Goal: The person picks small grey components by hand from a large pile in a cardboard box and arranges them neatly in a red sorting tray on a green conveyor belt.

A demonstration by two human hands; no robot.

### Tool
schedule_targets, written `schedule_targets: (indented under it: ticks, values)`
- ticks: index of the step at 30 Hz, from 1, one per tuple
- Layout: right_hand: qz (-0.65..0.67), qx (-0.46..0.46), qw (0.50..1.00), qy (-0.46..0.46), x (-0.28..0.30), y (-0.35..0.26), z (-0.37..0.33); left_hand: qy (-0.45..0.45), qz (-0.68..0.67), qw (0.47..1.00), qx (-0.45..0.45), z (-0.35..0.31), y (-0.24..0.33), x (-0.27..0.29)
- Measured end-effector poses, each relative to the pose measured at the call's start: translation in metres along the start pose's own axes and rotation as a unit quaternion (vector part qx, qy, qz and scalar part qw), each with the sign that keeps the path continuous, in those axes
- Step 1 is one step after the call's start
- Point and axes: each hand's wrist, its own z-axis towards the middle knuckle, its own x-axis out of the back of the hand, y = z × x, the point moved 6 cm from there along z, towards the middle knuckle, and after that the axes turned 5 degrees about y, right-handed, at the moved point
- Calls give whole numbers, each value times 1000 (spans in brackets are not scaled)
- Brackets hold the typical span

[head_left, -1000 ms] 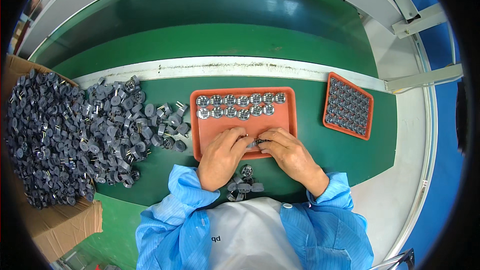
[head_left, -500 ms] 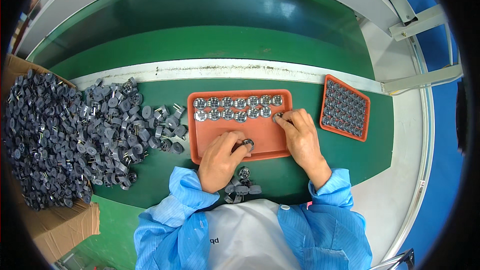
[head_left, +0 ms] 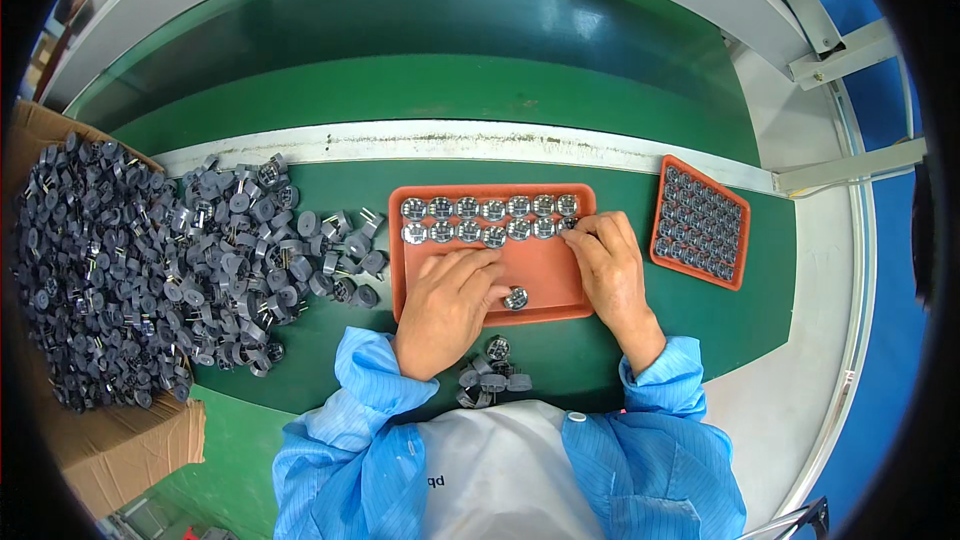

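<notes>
Orange tray [head_left: 550, 275], right hand [head_left: 613, 268] arched, pinching disc [head_left: 567, 224]

Mid-table: tray [head_left: 545, 270], two rows of parts [head_left: 493, 209] along its far half | right hand [head_left: 612, 265] on end part [head_left: 568, 224], near row's right end | left hand [head_left: 445, 300] over tray's near left, beside single part [head_left: 515, 298] | near: cluster [head_left: 492, 380] | left: heap [head_left: 235, 260], carton [head_left: 130, 450] | right: filled second tray [head_left: 743, 240] | far: rail [head_left: 470, 145]
</notes>
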Motion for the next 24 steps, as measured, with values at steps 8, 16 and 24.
schedule_targets:
  ticks: [8, 16, 24]
  values:
    - [108, -1, 993, -41, 10, -32, 0, -21, 17, 1000, 16, -1, -4, -5]
    - [205, 7, 965, -161, -15, -61, -2, -33, 65, 997, 38, -20, 0, 46]
    - [184, 38, 977, -102, -41, -83, 16, -4, 46, 998, 43, -27, -14, 41]
